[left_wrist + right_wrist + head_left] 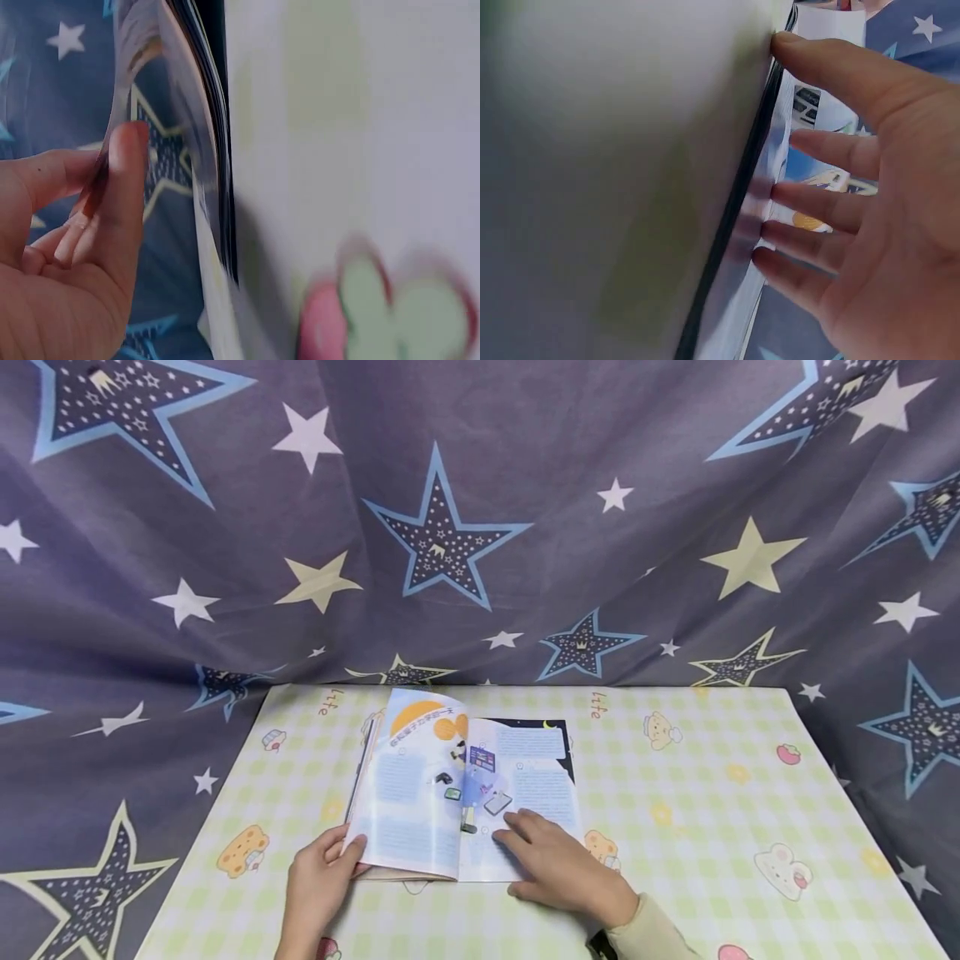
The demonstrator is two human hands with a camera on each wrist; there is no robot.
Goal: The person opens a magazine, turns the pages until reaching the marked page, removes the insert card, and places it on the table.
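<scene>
An illustrated magazine [536,781] lies spread on the table, with its left page [405,777] lifted and curved above the pages beneath. At that page's lower left corner, my left hand [318,877] pinches the paper between thumb and fingers. The left wrist view shows the hand [82,247] holding the page edge apart from the stack of other pages [206,112]. My right hand [558,868] rests on the lower part of the right page, fingers spread. In the right wrist view, the fingertips of the right hand [885,172] touch the page surface, and the thumb lies near the edge.
A green-checked tablecloth [690,860] with cartoon prints covers the table. Behind and along both sides hangs a dark star-patterned curtain [562,443]. The table's far edge meets the curtain a little beyond the magazine.
</scene>
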